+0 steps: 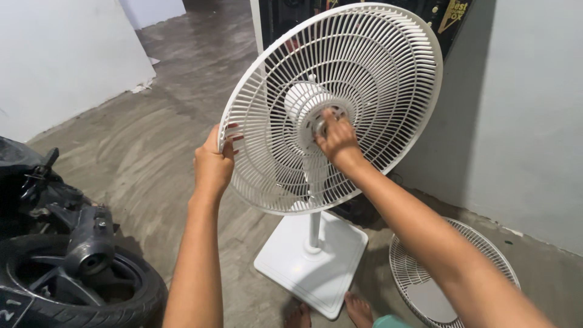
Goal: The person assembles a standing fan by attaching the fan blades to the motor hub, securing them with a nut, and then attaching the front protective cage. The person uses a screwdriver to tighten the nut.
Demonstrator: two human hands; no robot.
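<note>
grille (364, 79) on fan pole (314, 228), above base (316, 261) | left hand (214, 164) at grille's left rim | right hand (337, 141) at grille's centre hub | loose grille (419, 273) on floor (152, 140), right of base | feet (331, 314) just before base | wheel (73, 279) far left of base | wall (522, 109) behind grille

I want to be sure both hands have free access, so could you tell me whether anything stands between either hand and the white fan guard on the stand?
Nothing visible does. The left hand grips the rim of the white fan guard, and the right hand is already at its hub.
</note>
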